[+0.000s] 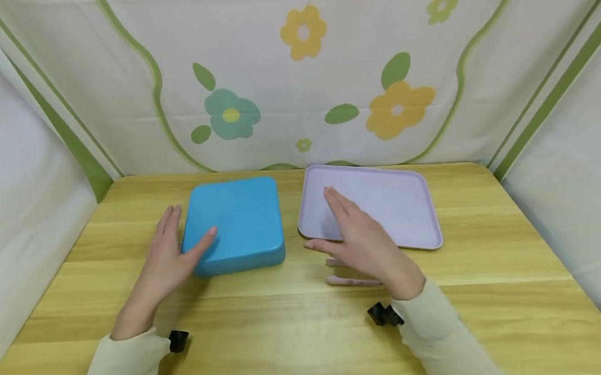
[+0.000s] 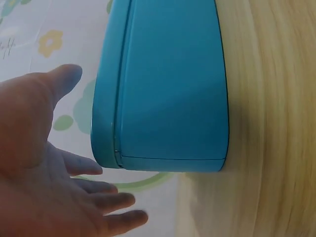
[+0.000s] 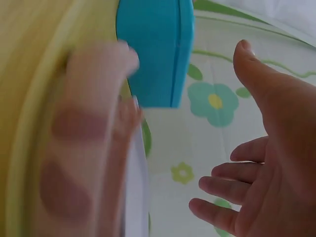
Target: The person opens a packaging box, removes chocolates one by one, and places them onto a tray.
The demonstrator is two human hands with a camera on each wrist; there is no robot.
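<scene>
A blue lidded box (image 1: pixel 238 221) lies flat on the wooden table. My left hand (image 1: pixel 163 265) is at its left side, fingers straight and thumb spread over the near left corner. In the left wrist view the fingers (image 2: pixel 113 200) show beside the box, with nothing in the palm. My right hand (image 1: pixel 366 243), also holding nothing, hovers with extended fingers over the near edge of a pale purple tray (image 1: pixel 420 215). Partly hidden below it lie two slim pink pieces (image 1: pixel 349 281), like tong arms; dark spots mark the nearer one in the right wrist view.
The wooden table (image 1: pixel 284 332) runs back to a white cloth (image 1: pixel 284 97) printed with flowers. White side panels (image 1: pixel 23 198) stand along the left and right. A gap of bare wood separates the box from the tray.
</scene>
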